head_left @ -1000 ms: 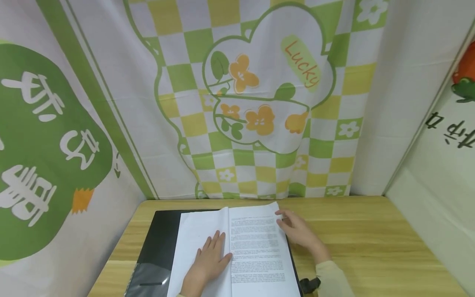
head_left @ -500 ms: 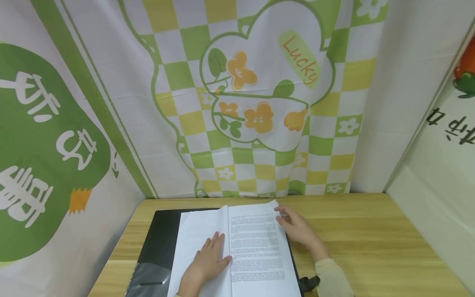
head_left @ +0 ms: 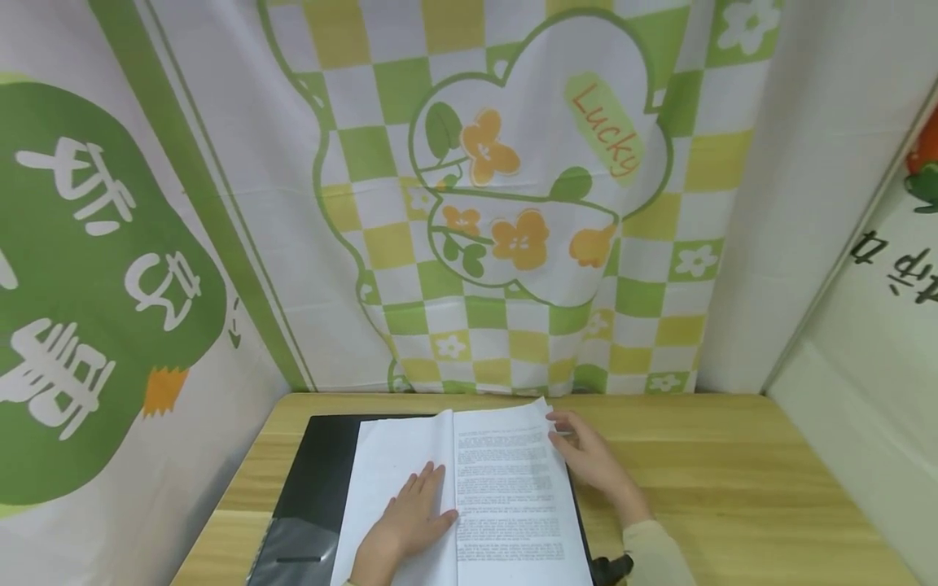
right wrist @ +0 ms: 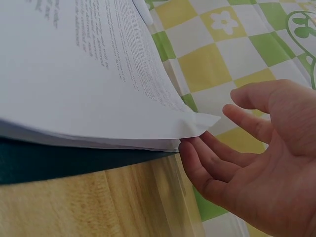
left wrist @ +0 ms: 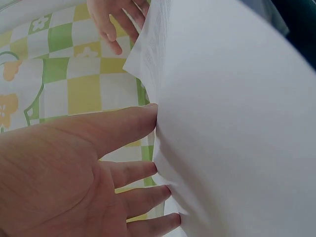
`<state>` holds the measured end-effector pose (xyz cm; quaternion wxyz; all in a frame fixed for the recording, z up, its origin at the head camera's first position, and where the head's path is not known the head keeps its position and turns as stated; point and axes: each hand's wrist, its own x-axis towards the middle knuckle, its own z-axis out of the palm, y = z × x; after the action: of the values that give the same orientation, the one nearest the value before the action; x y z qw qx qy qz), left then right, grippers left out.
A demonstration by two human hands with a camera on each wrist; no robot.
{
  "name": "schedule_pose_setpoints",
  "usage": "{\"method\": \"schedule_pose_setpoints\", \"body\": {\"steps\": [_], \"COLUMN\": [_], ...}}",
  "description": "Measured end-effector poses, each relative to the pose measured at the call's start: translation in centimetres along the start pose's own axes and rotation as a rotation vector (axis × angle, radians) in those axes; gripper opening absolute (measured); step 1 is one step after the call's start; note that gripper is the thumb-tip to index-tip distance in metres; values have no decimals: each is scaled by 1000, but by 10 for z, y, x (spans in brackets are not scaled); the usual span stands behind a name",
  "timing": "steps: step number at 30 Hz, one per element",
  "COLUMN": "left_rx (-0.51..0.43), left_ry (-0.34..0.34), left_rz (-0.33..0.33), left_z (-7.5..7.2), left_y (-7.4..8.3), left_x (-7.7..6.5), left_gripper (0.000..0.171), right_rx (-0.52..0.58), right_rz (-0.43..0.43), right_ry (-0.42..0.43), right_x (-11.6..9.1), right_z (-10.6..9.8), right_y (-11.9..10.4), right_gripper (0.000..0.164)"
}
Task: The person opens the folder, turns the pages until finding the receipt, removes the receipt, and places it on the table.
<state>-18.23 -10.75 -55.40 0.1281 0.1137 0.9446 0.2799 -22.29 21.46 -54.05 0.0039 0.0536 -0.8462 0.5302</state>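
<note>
While both hands barely shift, no page turns: the left hand (head_left: 410,518) lies spread on the open booklet (head_left: 509,496), itself on a black folder (head_left: 315,456) near the counter's back edge (head_left: 696,395); the right hand (head_left: 590,458), fingers parted, touches the booklet's far right corner.

Checked cloth (head_left: 484,313) in green, yellow, white; hangs upright. On cloth: cloud print (head_left: 542,155), orange flowers (head_left: 489,148), slanted "Lucky" label (head_left: 604,126). Below cloth: bench (head_left: 733,488), pale wood grain. Left of cloth: green stripe (head_left: 203,195); farther left, big green patch (head_left: 103,281), white characters (head_left: 54,374); orange jagged shape (head_left: 164,391) nearer cloth. Right of cloth: pale wall (head_left: 843,407), black characters (head_left: 909,273), red print (head_left: 927,142) partly cut off.
</note>
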Motion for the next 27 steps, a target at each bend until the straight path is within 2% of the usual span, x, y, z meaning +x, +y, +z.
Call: {"method": "schedule_pose_setpoints", "body": {"steps": [8,14,19,27], "left_rx": [4,10,-7,-12], "left_ry": [8,-8,-21,-56], "left_rz": [20,6,9,25], "left_z": [6,-3,-11,-18], "left_y": [-8,3,13,18], "left_x": [3,-4,-11,-18], "left_gripper": [79,77,79,85], "right_rx": [35,93,82,120], "right_rz": [7,32,41,48], "right_ry": [-2,-20,-12,-22], "right_x": [-1,-1,-1,1], "right_z": [4,5,4,4], "right_y": [5,6,5,2], "right_gripper": [46,55,60,59]}}
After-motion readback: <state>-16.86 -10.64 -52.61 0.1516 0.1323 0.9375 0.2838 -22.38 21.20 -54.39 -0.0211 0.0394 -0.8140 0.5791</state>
